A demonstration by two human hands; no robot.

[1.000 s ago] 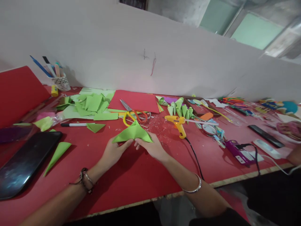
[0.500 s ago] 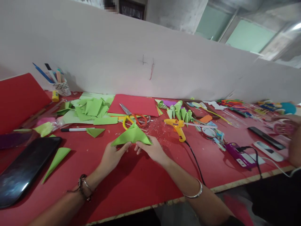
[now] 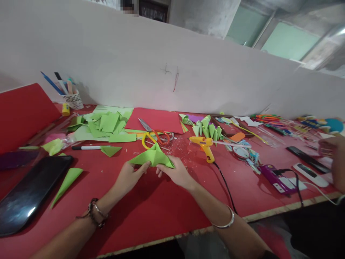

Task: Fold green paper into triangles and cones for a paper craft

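Note:
A folded piece of green paper is held up over the red table, its peak pointing away from me. My left hand pinches its near left edge, thumb on top. My right hand grips the right part, with its thumb close to the middle fold. The fingers beneath the paper are partly hidden. Just beyond the paper lie scissors with yellow handles and another pair with orange-red handles. A small folded green piece rests left of the paper, partly over a white marker.
Cut green papers and red sheets lie at the back. A yellow glue gun with a black cord stands right, before several green paper cones. At left are a black phone-like slab and a green cone. Another person's hand is far right.
The paper's left wing has sagged and curved slightly. Both hands keep their hold in nearly the same place. The whole view has shifted a little.

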